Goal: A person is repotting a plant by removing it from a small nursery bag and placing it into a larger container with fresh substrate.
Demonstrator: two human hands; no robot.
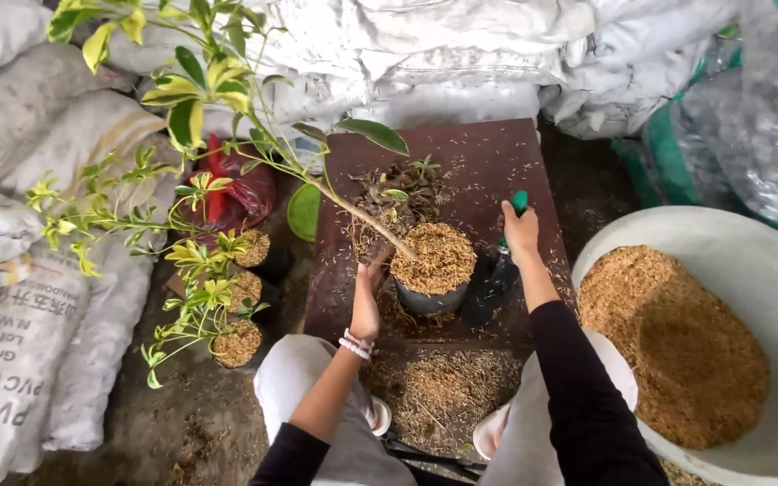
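A dark plastic pot (431,297) filled with tan rice husk (443,256) stands on a low brown wooden board (488,162). A long plant stem (353,209) with green and yellow leaves leans out of the pot to the upper left. My left hand (366,301) rests at the pot's left side, near the stem's base. My right hand (521,229) grips a tool with a green handle (518,202) and a dark lower part, just right of the pot.
A large white basin (749,243) of husk sits at the right. Small potted plants (238,342) stand at the left beside grey sacks (47,297). A red bag (236,193) and a green lid (303,211) lie behind them. White sacks (461,54) are stacked at the back.
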